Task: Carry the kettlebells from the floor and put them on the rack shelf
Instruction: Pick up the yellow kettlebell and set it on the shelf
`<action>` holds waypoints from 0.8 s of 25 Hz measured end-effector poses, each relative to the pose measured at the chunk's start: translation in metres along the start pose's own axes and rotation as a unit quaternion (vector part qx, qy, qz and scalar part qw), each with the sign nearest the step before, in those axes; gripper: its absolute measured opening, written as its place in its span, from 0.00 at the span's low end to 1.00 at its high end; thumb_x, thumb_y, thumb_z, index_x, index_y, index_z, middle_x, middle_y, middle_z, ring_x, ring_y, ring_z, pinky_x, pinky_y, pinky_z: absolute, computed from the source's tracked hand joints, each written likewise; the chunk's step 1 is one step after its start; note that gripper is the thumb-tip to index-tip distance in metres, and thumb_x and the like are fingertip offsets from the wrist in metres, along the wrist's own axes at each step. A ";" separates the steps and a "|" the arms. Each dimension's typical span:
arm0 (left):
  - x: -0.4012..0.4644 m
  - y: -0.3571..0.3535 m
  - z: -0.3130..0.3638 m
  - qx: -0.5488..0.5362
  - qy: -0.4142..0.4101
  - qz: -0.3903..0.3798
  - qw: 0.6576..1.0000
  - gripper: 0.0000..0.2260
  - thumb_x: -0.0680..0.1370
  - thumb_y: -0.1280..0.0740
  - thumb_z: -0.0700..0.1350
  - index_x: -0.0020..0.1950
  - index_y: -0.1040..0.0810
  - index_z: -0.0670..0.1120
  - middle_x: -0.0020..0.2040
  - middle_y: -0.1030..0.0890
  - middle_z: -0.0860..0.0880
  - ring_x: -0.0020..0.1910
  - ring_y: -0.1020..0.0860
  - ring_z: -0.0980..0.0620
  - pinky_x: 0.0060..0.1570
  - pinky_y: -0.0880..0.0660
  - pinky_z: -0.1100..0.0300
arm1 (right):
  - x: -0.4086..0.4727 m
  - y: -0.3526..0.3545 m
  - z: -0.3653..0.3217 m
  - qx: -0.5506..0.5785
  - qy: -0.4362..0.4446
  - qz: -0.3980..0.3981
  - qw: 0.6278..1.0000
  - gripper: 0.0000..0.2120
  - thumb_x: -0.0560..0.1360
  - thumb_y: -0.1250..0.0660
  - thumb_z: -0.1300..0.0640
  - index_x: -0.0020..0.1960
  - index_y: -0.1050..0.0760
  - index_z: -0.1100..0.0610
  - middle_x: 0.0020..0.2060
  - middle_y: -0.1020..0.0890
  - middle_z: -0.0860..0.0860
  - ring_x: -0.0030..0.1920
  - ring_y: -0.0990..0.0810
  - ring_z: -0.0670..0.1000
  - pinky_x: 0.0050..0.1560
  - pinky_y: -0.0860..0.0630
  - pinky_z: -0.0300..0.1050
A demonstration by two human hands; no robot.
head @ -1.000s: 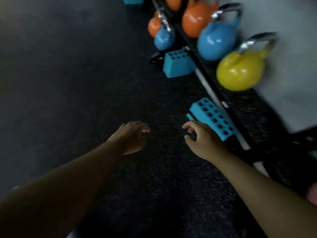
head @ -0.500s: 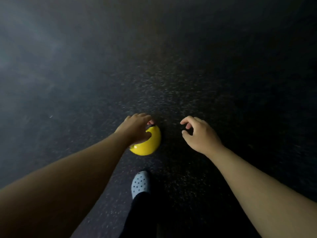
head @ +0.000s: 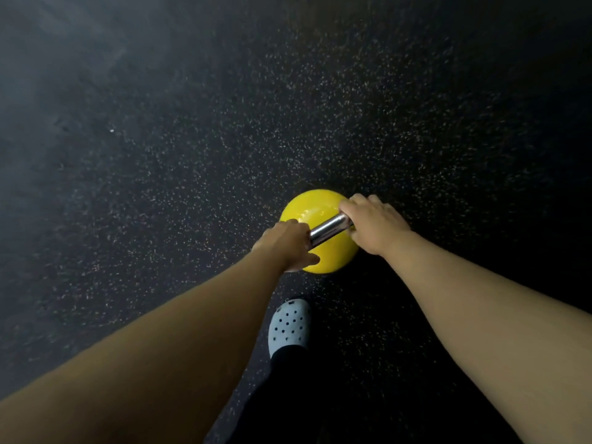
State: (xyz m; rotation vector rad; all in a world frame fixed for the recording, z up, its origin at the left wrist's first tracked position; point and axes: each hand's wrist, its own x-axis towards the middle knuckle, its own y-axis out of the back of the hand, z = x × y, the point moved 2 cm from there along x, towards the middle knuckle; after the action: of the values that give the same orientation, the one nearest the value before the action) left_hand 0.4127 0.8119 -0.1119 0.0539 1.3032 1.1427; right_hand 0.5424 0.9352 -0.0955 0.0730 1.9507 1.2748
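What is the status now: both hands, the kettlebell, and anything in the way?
Left hand and right hand shut on steel handle. Yellow kettlebell low over floor, contact unclear. One shoe just behind it; rack out of view.

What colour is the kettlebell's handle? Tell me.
Shiny silver metal handle, clearest in the head view.

Dark speckled rubber floor (head: 352, 107) fills view; dim light, paler grey haze toward upper left.

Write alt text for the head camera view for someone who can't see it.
Both hands, left hand and right hand, grip the steel handle of a yellow kettlebell over dark speckled floor. A pale perforated clog shows below.
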 end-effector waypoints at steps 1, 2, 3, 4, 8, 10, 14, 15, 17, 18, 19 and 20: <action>0.006 -0.006 0.001 -0.014 0.002 -0.003 1.000 0.15 0.72 0.28 0.55 0.50 0.25 0.47 0.45 0.23 0.47 0.47 0.24 0.43 0.36 0.30 0.55 | 0.005 -0.002 0.002 0.017 0.003 0.013 1.000 0.09 0.76 0.34 0.58 0.55 0.29 0.56 0.56 0.26 0.56 0.57 0.28 0.59 0.51 0.30 0.52; 0.008 -0.009 0.001 -0.030 0.003 0.000 1.000 0.12 0.72 0.29 0.53 0.47 0.25 0.47 0.39 0.25 0.49 0.43 0.23 0.44 0.31 0.34 0.57 | 0.008 -0.001 0.003 0.035 0.007 0.017 0.999 0.05 0.76 0.34 0.57 0.51 0.27 0.56 0.53 0.25 0.57 0.55 0.27 0.60 0.49 0.30 0.51; 0.008 -0.011 0.002 -0.039 0.000 0.004 0.999 0.10 0.72 0.29 0.52 0.45 0.25 0.47 0.35 0.26 0.50 0.40 0.24 0.45 0.29 0.36 0.58 | 0.009 0.000 0.002 0.049 0.009 0.009 0.999 0.03 0.75 0.34 0.58 0.48 0.26 0.56 0.52 0.24 0.58 0.54 0.25 0.60 0.48 0.29 0.49; 0.006 -0.012 0.004 -0.032 -0.006 0.001 0.999 0.09 0.71 0.29 0.51 0.44 0.24 0.47 0.34 0.27 0.51 0.37 0.24 0.46 0.28 0.37 0.59 | 0.006 0.001 0.001 0.051 0.011 -0.007 0.999 0.03 0.75 0.34 0.58 0.48 0.24 0.56 0.52 0.23 0.58 0.53 0.24 0.60 0.47 0.28 0.48; -0.008 -0.021 0.030 0.083 -0.033 -0.052 0.995 0.07 0.68 0.30 0.53 0.41 0.24 0.52 0.34 0.24 0.52 0.33 0.25 0.52 0.29 0.32 0.59 | -0.049 -0.023 0.013 0.140 -0.012 -0.033 0.990 0.07 0.71 0.31 0.57 0.36 0.28 0.54 0.42 0.22 0.57 0.46 0.21 0.60 0.39 0.30 0.45; -0.011 -0.022 0.063 0.154 -0.089 -0.073 0.981 0.07 0.67 0.33 0.52 0.41 0.22 0.51 0.33 0.23 0.51 0.33 0.24 0.52 0.29 0.30 0.59 | -0.095 -0.042 0.030 0.239 -0.050 -0.029 0.969 0.14 0.68 0.29 0.56 0.31 0.33 0.54 0.36 0.24 0.54 0.41 0.21 0.58 0.37 0.29 0.44; -0.024 -0.033 0.163 0.298 -0.209 -0.146 0.920 0.05 0.66 0.34 0.53 0.39 0.24 0.55 0.32 0.24 0.53 0.30 0.25 0.54 0.27 0.31 0.60 | -0.193 -0.081 0.066 0.394 -0.163 0.006 0.905 0.12 0.63 0.28 0.50 0.30 0.29 0.54 0.34 0.20 0.51 0.36 0.20 0.52 0.30 0.30 0.41; -0.032 -0.043 0.197 0.322 -0.237 -0.156 0.903 0.04 0.66 0.34 0.54 0.38 0.25 0.56 0.32 0.24 0.54 0.30 0.25 0.55 0.26 0.32 0.60 | -0.223 -0.090 0.077 0.424 -0.201 0.023 0.883 0.11 0.62 0.28 0.49 0.31 0.27 0.54 0.32 0.21 0.50 0.34 0.21 0.50 0.28 0.30 0.40; -0.052 -0.064 0.267 0.360 -0.297 -0.171 0.868 0.05 0.67 0.34 0.55 0.39 0.26 0.56 0.31 0.25 0.55 0.29 0.27 0.57 0.25 0.34 0.61 | -0.286 -0.104 0.103 0.471 -0.285 0.064 0.832 0.11 0.61 0.29 0.49 0.29 0.29 0.53 0.28 0.25 0.47 0.28 0.26 0.45 0.24 0.34 0.39; -0.064 -0.075 0.305 0.375 -0.330 -0.177 0.848 0.05 0.68 0.33 0.55 0.40 0.25 0.56 0.32 0.25 0.55 0.29 0.26 0.56 0.25 0.34 0.61 | -0.319 -0.108 0.118 0.485 -0.324 0.091 0.807 0.11 0.61 0.29 0.50 0.28 0.31 0.52 0.26 0.27 0.46 0.26 0.28 0.44 0.23 0.36 0.38; -0.076 -0.088 0.343 0.385 -0.362 -0.182 0.829 0.06 0.69 0.33 0.55 0.42 0.24 0.55 0.33 0.25 0.54 0.30 0.26 0.56 0.26 0.31 0.60 | -0.351 -0.111 0.135 0.490 -0.356 0.121 0.786 0.11 0.61 0.29 0.51 0.27 0.31 0.52 0.26 0.28 0.47 0.26 0.28 0.45 0.22 0.38 0.38; -0.089 -0.100 0.379 0.395 -0.387 -0.184 0.813 0.08 0.69 0.33 0.55 0.44 0.23 0.54 0.33 0.24 0.54 0.31 0.25 0.55 0.28 0.28 0.59 | -0.383 -0.114 0.149 0.485 -0.381 0.149 0.773 0.11 0.61 0.30 0.52 0.27 0.31 0.52 0.25 0.27 0.47 0.26 0.27 0.47 0.22 0.38 0.39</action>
State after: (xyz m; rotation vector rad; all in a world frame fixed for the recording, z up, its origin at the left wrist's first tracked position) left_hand 0.7795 0.9088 0.0211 0.7710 0.8857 0.1136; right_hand 0.9407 0.8224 0.0070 1.2504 1.6481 0.1514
